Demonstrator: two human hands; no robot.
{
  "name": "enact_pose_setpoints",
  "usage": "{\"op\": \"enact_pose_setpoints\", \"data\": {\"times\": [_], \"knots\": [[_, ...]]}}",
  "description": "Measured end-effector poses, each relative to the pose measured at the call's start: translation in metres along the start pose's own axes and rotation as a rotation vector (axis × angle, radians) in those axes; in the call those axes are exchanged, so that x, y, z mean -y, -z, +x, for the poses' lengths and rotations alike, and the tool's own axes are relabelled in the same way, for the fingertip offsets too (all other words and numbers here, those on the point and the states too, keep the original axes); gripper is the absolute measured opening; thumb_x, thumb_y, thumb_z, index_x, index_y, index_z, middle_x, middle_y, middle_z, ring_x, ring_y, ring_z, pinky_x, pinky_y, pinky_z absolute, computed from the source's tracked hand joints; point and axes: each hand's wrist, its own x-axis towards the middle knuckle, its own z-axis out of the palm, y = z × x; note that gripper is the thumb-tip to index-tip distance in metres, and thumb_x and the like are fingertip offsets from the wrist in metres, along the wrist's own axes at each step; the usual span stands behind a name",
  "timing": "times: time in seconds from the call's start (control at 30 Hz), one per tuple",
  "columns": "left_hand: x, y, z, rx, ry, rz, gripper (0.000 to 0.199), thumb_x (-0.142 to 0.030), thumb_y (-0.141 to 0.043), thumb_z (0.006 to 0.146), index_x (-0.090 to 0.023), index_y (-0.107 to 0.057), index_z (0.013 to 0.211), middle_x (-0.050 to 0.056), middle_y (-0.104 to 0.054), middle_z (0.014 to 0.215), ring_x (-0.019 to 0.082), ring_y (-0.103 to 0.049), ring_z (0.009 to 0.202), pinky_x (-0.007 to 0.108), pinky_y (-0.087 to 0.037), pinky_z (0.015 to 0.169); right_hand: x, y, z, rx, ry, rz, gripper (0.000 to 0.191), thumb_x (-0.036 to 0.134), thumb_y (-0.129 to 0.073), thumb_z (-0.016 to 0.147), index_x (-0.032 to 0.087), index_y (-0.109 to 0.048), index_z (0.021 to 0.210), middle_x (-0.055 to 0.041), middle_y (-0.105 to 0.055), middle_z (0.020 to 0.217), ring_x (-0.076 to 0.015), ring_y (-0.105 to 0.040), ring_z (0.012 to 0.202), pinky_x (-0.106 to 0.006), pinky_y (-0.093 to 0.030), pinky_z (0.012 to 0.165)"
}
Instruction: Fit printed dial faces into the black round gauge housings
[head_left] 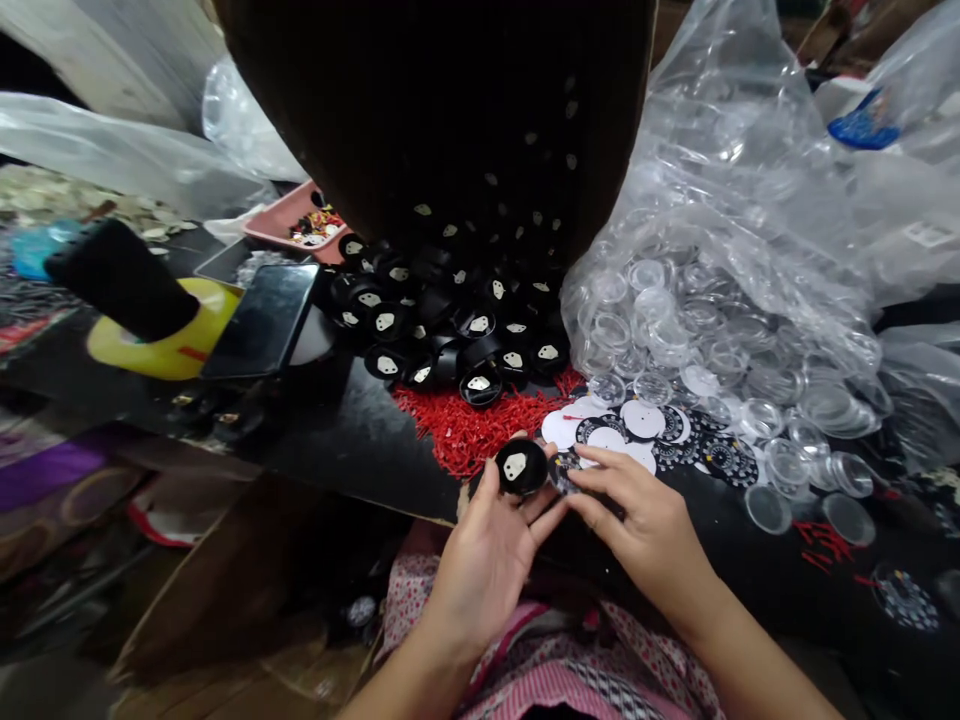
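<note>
Between the thumb and fingers of my left hand (484,565) is a black round watch case (523,467), its open side up, showing a pale plate inside. My right hand (649,520) pinches a small dark printed watch dial (564,472) by its edge, just right of the case. The dial looks tilted, and whether it touches the case I cannot tell. Beyond the hands lies a heap of small red plastic pieces (480,430). White and black printed dials (643,420) are spread to its right.
Many black cases (454,330) spill from a large dark container (435,110). Clear round covers (675,310) pour from a plastic bag (750,190) at right. Leftward are a phone (261,320), a yellow tape roll (150,340) and a pink tray (281,228). The table's front edge runs below.
</note>
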Motion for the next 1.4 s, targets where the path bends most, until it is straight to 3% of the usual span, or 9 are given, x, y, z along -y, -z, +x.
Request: {"op": "enact_pose_setpoints", "data": {"times": [0.13,0.27,0.5,0.6,0.73,0.93,1.17,1.23,1.4], "knots": [[0.002,0.003,0.000,0.023,-0.004,-0.030,0.043,-0.049,-0.047,0.095,-0.025,-0.058,0.129,0.008,-0.071,0.120,0.025,-0.065,0.114,0.045,-0.051,0.099,-0.003,-0.004,0.006,-0.001,-0.275,0.191,0.007,0.026,-0.063,0.089,0.022,-0.068,0.091,-0.0059,-0.070,0.107,-0.0209,-0.066,0.099,-0.036,-0.052,0.088],[0.005,0.006,0.001,0.009,-0.048,0.080,0.038,-0.044,-0.054,0.094,-0.025,-0.062,0.126,0.008,-0.069,0.126,0.025,-0.063,0.118,0.043,-0.049,0.102,-0.001,0.003,0.010,-0.059,-0.410,0.261,0.016,0.028,-0.064,0.087,0.023,-0.065,0.102,-0.0007,-0.068,0.088,-0.0168,-0.064,0.080,-0.029,-0.051,0.073],[0.016,0.013,-0.001,-0.003,-0.125,0.357,0.034,-0.037,-0.066,0.087,-0.032,-0.068,0.121,-0.001,-0.059,0.142,0.028,-0.044,0.138,0.042,-0.041,0.111,0.020,0.001,0.020,0.009,-0.156,0.171,0.013,0.020,-0.056,0.093,0.025,-0.067,0.098,-0.0014,-0.064,0.092,-0.0158,-0.061,0.086,-0.030,-0.048,0.079],[0.014,0.020,-0.002,0.019,-0.136,0.469,0.039,-0.038,-0.066,0.087,-0.031,-0.066,0.125,0.000,-0.058,0.143,0.028,-0.043,0.140,0.042,-0.036,0.114,0.020,0.000,0.023,0.045,-0.240,0.114,0.005,0.020,-0.059,0.090,0.022,-0.062,0.093,-0.0002,-0.062,0.086,-0.0147,-0.059,0.079,-0.028,-0.046,0.072],[0.008,0.024,-0.002,0.081,-0.075,0.522,0.041,-0.038,-0.065,0.087,-0.029,-0.065,0.127,0.003,-0.058,0.142,0.031,-0.051,0.133,0.043,-0.049,0.102,0.018,0.004,0.024,0.097,-0.297,0.100,0.002,0.021,-0.059,0.090,0.021,-0.059,0.088,0.0003,-0.061,0.084,-0.0142,-0.058,0.076,-0.027,-0.045,0.069],[0.006,0.022,-0.005,0.122,-0.068,0.621,0.032,-0.026,-0.067,0.085,-0.025,-0.066,0.117,0.004,-0.067,0.130,0.023,-0.060,0.121,0.037,-0.046,0.106,0.016,0.004,0.014,0.235,-0.396,0.174,0.012,0.024,-0.057,0.090,0.022,-0.056,0.101,-0.0007,-0.062,0.092,-0.0149,-0.058,0.078,-0.029,-0.046,0.069],[-0.002,0.029,-0.006,0.090,-0.179,0.783,0.028,-0.023,-0.064,0.086,-0.026,-0.066,0.115,0.002,-0.070,0.120,0.020,-0.063,0.114,0.032,-0.048,0.101,0.018,0.005,0.016,0.281,-0.277,0.169,0.015,0.019,-0.054,0.091,0.022,-0.058,0.106,-0.0019,-0.066,0.099,-0.0144,-0.062,0.085,-0.028,-0.047,0.076],[-0.003,0.033,-0.005,0.047,-0.162,0.678,0.028,-0.027,-0.065,0.087,-0.026,-0.066,0.115,0.002,-0.070,0.118,0.021,-0.066,0.109,0.033,-0.052,0.096,0.015,0.009,0.031,0.342,-0.201,0.041,0.015,0.023,-0.056,0.093,0.021,-0.061,0.106,-0.0030,-0.069,0.102,-0.0162,-0.063,0.088,-0.030,-0.046,0.079],[-0.002,0.032,-0.004,-0.030,-0.185,0.426,0.027,-0.028,-0.066,0.087,-0.023,-0.064,0.113,0.004,-0.072,0.112,0.022,-0.066,0.107,0.035,-0.054,0.093,-0.001,0.008,0.074,0.287,-0.068,-0.756,0.017,0.022,-0.053,0.093,0.014,-0.066,0.099,-0.0129,-0.071,0.095,-0.0310,-0.061,0.095,-0.043,-0.038,0.082]]}}
